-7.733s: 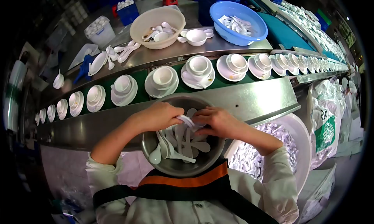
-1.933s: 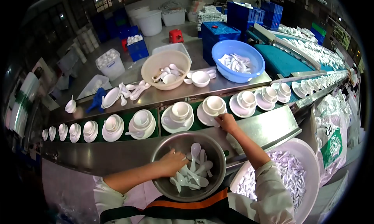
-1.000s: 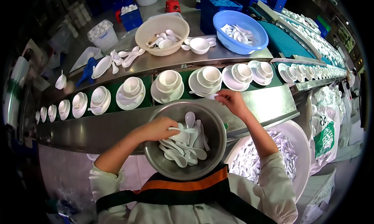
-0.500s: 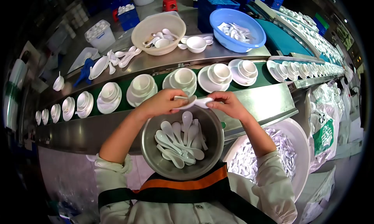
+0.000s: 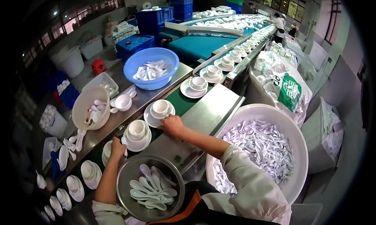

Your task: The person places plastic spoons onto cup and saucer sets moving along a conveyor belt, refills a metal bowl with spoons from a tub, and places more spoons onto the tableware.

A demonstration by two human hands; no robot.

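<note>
My left hand (image 5: 117, 148) is closed beside a white plate-and-bowl set (image 5: 106, 153) on the green conveyor belt. A bit of white shows at its fingers, but I cannot tell whether it is a spoon or the plate's edge. My right hand (image 5: 172, 125) reaches to the front rim of another plate (image 5: 147, 117), which carries a white bowl (image 5: 160, 108). Its fingers are bent together, and what they hold is hidden. Between my hands stands one more plate-and-bowl set (image 5: 137, 130). Several white spoons (image 5: 150, 186) lie in a steel bowl (image 5: 122, 191) at my front.
A big white tub (image 5: 299, 170) full of spoons stands to my right. Behind the belt are a blue basin (image 5: 129, 70) and a cream basin (image 5: 78, 105), both with spoons. A metal plate (image 5: 207, 111) borders the belt. Co-workers (image 5: 279, 26) stand far back.
My hands have moved apart from above the steel bowl, where they held spoons, to two sets on the belt. The view has swung right, and the sets have shifted along in it.
</note>
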